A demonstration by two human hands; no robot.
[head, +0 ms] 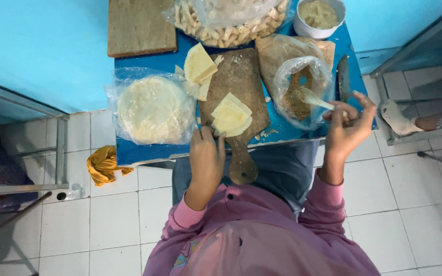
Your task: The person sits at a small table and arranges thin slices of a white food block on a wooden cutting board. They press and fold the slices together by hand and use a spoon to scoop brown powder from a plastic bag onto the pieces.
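My left hand rests on the near end of a wooden cutting board, its fingertips touching a small stack of pale yellow triangular wrapper sheets. My right hand holds a white spoon whose bowl dips into a clear plastic bag of brown filling. A second pile of cut wrappers lies at the board's far left corner.
A bag of round wrappers lies left on the blue table. A bag of rolled pieces, a white bowl, a second board and a knife sit farther back. A yellow cloth hangs at left.
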